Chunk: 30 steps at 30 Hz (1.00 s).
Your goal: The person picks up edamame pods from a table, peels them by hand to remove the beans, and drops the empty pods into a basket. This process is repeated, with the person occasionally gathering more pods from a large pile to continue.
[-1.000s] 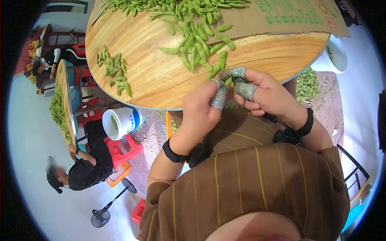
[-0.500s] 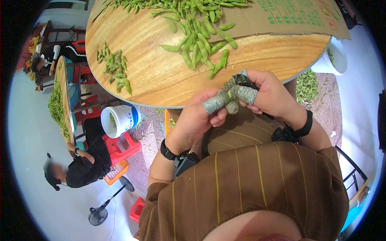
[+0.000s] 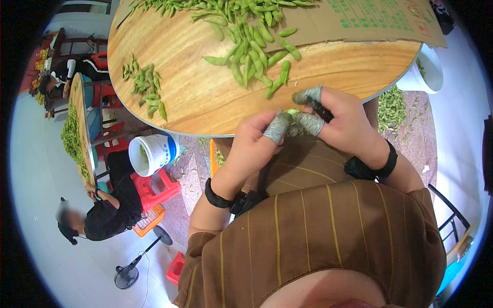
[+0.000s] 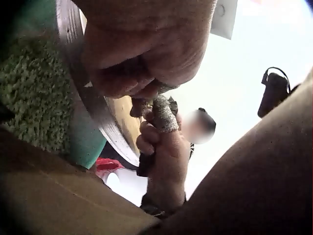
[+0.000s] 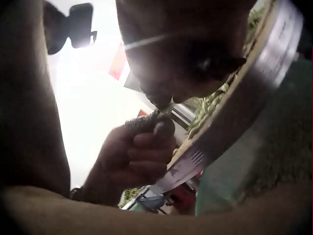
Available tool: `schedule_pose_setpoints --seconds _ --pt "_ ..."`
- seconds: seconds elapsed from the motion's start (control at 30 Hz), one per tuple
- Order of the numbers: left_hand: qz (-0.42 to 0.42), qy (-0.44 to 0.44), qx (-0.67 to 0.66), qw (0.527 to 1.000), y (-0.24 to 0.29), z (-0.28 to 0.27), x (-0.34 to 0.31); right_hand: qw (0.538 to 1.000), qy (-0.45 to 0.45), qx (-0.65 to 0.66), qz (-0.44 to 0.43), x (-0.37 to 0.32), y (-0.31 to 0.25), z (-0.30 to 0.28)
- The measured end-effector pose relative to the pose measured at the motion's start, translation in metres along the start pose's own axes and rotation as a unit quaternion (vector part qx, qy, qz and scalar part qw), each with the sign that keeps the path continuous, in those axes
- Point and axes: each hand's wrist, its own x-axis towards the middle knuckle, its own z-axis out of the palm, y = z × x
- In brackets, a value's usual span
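Note:
Over the near table edge, my left hand (image 3: 250, 146) pinches a green pod (image 3: 292, 111) between tape-wrapped fingertips. My right hand (image 3: 351, 120) is just right of it, its wrapped thumb against the pod and its wrapped index finger raised apart. A small black object (image 3: 321, 110) is held in the right hand; its kind is unclear. In the left wrist view the left hand (image 4: 146, 46) hangs above the right hand (image 4: 167, 152). The right wrist view shows the left hand (image 5: 139, 154) below the right hand (image 5: 181, 49); the pod is mostly hidden.
Green pods (image 3: 251, 56) lie on the round wooden table (image 3: 179, 77), beside cardboard (image 3: 359, 23); a smaller pile (image 3: 146, 87) lies left. White buckets (image 3: 149, 156) (image 3: 429, 72) stand by the table. Two people sit at another table at left.
The right index finger has lifted away from the pod, opening a gap above the thumb. The left fingertips have shifted slightly around the pod; the pods on the table have not moved.

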Motion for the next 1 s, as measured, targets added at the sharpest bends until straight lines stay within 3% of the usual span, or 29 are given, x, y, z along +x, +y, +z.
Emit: schedule_pose_setpoints --seconds 0.03,0.07,0.13,0.2,0.27,0.3,0.37,0.4,0.47,0.5,0.53,0.57,0.6,0.7,0.77,0.8,0.87,0.93,1.0 --pt "0.094 0.001 0.142 0.985 -0.003 -0.001 0.001 1.0 0.0 0.0 0.0 -0.001 0.003 0.001" --pt "0.186 0.002 0.28 0.942 -0.005 -0.001 0.001 0.999 -0.022 -0.019 -0.044 -0.003 0.008 0.002" --pt "0.186 -0.034 0.295 0.937 0.005 0.0 -0.003 0.994 -0.043 -0.042 -0.09 -0.003 0.009 0.001" --pt "0.183 -0.068 0.308 0.931 0.008 -0.001 -0.009 0.991 -0.123 -0.039 -0.04 -0.004 0.005 0.0" --pt "0.217 -0.035 0.461 0.86 0.004 -0.005 -0.017 0.985 -0.136 -0.096 -0.05 -0.009 0.004 0.006" --pt "0.218 -0.034 0.461 0.86 0.001 -0.008 -0.024 0.976 -0.146 -0.151 -0.061 -0.009 0.005 0.008" --pt "0.201 0.071 0.512 0.832 -0.008 -0.021 -0.045 0.976 -0.146 -0.147 -0.067 -0.006 0.001 0.001" --pt "0.199 0.072 0.513 0.832 -0.014 -0.032 -0.057 0.977 -0.144 -0.142 -0.072 -0.005 -0.001 -0.001" --pt "0.033 0.116 0.607 0.786 -0.029 -0.056 -0.079 0.977 -0.116 -0.165 -0.074 0.007 0.001 -0.003" --pt "0.033 0.116 0.607 0.786 -0.037 -0.065 -0.087 0.975 -0.088 -0.19 -0.077 0.016 0.004 -0.004" --pt "-0.041 0.129 0.633 0.762 -0.045 -0.072 -0.094 0.975 -0.09 -0.189 -0.078 0.025 0.007 -0.002" --pt "-0.113 0.142 0.656 0.733 -0.049 -0.076 -0.098 0.97 -0.033 -0.216 -0.111 0.036 0.011 0.001" --pt "-0.112 0.144 0.655 0.733 -0.047 -0.075 -0.098 0.96 0.025 -0.24 -0.144 0.046 0.015 0.004" --pt "-0.095 0.17 0.665 0.721 -0.029 -0.06 -0.094 0.95 0.035 -0.279 -0.136 0.06 0.023 0.01" --pt "0.052 0.185 0.578 0.793 -0.011 -0.043 -0.081 0.947 0.04 -0.29 -0.135 0.063 0.023 0.008" --pt "0.056 0.186 0.576 0.794 -0.002 -0.035 -0.073 0.959 0.033 -0.258 -0.112 0.064 0.025 0.005" --pt "0.225 0.166 0.508 0.815 0.012 -0.021 -0.054 0.968 0.029 -0.232 -0.091 0.062 0.019 0.0" --pt "0.298 0.162 0.444 0.829 0.016 -0.01 -0.028 0.995 -0.019 -0.061 0.07 0.05 -0.007 -0.016" --pt "0.29 0.174 0.42 0.842 0.024 0.003 -0.007 0.999 0.018 0.001 -0.033 0.035 -0.003 -0.019"
